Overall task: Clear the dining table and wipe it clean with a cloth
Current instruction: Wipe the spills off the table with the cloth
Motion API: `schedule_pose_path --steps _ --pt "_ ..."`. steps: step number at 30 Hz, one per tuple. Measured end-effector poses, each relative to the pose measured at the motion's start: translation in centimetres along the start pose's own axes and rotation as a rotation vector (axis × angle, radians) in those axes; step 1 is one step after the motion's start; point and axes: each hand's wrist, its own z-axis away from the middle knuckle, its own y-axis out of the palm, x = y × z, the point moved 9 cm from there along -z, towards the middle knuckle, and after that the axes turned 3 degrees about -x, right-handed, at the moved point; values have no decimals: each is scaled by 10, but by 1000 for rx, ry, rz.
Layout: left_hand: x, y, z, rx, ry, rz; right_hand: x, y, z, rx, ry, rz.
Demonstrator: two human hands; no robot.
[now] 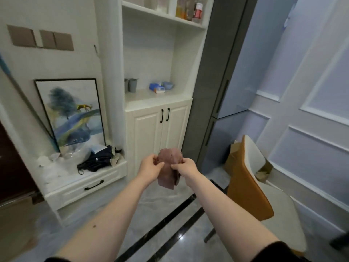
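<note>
Both hands pinch a folded cloth in mid-air, the left hand (151, 166) on its left edge, the right hand (186, 167) on its right edge; beyond stands a white cabinet (160, 125), with a folded umbrella (98, 159) on the low drawer unit (88, 188) at left and an orange-backed chair (247, 186) at right; the cloth (169, 165) is dusty pink, thick, its lower part hanging below the fingers

Chair (245, 186) right; open floor (151, 214) below.

Two hands (150, 167) (186, 167), one cloth (168, 173), one chair (249, 188), one umbrella (98, 160), one painting (72, 112).
</note>
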Motion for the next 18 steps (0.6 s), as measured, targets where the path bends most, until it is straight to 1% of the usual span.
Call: schedule_pose_path --steps 3,7,12,18 --pt "-2 29 -76 11 11 41 12 -5 -83 -36 10 -7" --pt "-15 61 -181 11 -13 72 43 -17 -188 -31 22 -42" --pt "-66 92 -302 34 58 44 105 -36 -315 -59 -60 5" --pt "-87 137 -443 58 94 51 153 -51 -446 -88 -141 14"
